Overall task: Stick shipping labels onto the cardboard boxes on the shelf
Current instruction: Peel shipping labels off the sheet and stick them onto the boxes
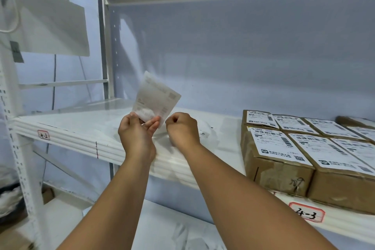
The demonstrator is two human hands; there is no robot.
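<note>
My left hand [138, 134] holds a white shipping label [155, 98] upright by its lower edge, thumb and fingers pinching it above the white shelf [81, 128]. My right hand [182, 130] is curled into a loose fist beside the label's lower right corner; whether it pinches the label or its backing is hidden. Several brown cardboard boxes [278, 170] sit on the right part of the shelf, each with a white printed label [278, 144] stuck on top.
The shelf's front edge carries tags marked 4-2 [43, 134] and 4-3 [306, 212]. A grey back panel [243, 57] closes the shelf behind. A lower shelf [172, 229] lies beneath my arms. A white upright post [22, 158] stands at left.
</note>
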